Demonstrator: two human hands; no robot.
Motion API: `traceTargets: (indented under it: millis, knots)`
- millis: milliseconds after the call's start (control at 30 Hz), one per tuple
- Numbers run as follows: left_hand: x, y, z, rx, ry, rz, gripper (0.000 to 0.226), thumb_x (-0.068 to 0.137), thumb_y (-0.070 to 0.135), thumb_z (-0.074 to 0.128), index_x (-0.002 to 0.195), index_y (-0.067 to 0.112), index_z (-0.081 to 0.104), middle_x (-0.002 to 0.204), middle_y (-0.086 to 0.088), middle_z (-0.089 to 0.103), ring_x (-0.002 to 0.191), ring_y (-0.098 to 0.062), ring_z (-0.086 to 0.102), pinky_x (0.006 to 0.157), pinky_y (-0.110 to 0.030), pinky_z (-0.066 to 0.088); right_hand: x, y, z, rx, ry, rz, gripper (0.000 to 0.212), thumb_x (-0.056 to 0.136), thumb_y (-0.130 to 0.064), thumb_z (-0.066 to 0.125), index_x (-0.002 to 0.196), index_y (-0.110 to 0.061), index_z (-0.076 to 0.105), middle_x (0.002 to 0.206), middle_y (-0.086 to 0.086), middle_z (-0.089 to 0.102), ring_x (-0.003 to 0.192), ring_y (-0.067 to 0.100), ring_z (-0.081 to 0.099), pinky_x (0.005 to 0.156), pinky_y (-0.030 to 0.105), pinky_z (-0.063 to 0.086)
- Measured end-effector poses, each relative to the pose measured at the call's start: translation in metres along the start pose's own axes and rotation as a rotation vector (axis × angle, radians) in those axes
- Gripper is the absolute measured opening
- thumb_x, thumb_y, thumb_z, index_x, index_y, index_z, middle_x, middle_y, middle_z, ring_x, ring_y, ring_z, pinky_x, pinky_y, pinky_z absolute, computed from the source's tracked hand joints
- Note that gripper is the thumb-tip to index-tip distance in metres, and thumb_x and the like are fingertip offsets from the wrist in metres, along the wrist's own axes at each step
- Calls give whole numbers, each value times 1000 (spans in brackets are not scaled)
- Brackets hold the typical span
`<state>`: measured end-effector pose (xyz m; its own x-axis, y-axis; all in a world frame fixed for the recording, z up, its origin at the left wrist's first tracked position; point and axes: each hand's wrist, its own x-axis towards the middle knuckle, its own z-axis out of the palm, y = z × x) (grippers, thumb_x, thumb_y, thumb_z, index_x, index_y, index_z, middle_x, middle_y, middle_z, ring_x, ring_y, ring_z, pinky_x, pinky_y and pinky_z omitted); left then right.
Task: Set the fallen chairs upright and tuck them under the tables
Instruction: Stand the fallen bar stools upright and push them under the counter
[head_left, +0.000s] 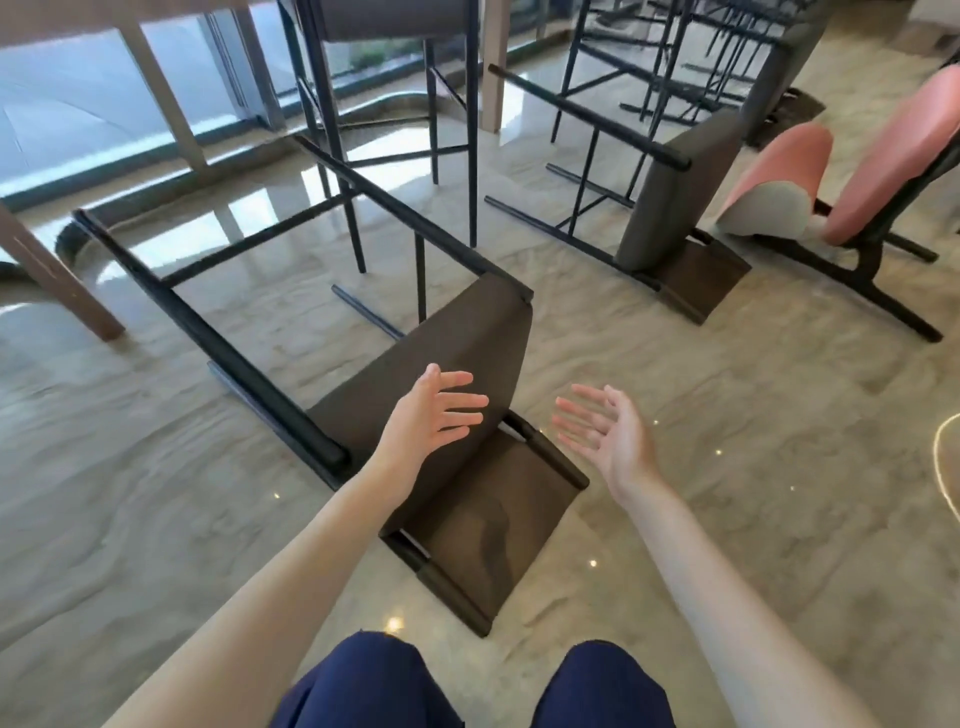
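Note:
A brown chair with black legs (467, 353) lies on its back on the glossy floor right in front of me, legs pointing away to the left. My left hand (441, 410) hovers over its seat, fingers spread, holding nothing. To the right of the chair's backrest, my right hand (602, 431) is held palm up and empty. A second fallen brown chair (670, 202) lies further back on the right. Beside it a pink chair (893, 150) lies tipped over on its black base.
A wooden table's legs (67, 296) stand at the left and rear. An upright dark stool (395, 104) stands under the table behind the near chair. More black-legged chairs (675, 57) crowd the back right. My blue-trousered knees (467, 686) are at the bottom.

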<state>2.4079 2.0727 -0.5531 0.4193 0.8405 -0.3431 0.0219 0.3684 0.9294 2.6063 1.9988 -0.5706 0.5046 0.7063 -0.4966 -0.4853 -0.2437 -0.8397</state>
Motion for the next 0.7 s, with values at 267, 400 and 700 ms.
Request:
traceTargets:
  millis: [267, 400, 700]
  knots:
    - [58, -92, -26, 224, 31, 15, 36, 104, 37, 31, 113, 22, 62, 106, -4, 71, 100, -19, 67, 98, -38, 49, 72, 87, -20, 11, -23, -51, 37, 99, -35, 39, 106, -10, 66, 107, 14, 71, 98, 30, 69, 92, 44, 52]
    - [66, -124, -36, 567, -179, 151, 25, 99, 37, 46, 118, 28, 60, 107, 10, 68, 102, -7, 63, 93, -27, 47, 91, 118, -22, 19, 3, -8, 32, 99, -31, 41, 106, -11, 65, 107, 13, 70, 95, 28, 70, 90, 42, 54]
    - [101, -218, -6, 1148, -623, 167, 32, 90, 38, 61, 121, 33, 56, 114, 16, 59, 101, 3, 55, 81, -12, 46, 134, 215, -51, 60, 197, 250, 29, 102, -26, 38, 115, -10, 58, 120, 11, 61, 103, 29, 62, 85, 39, 51]
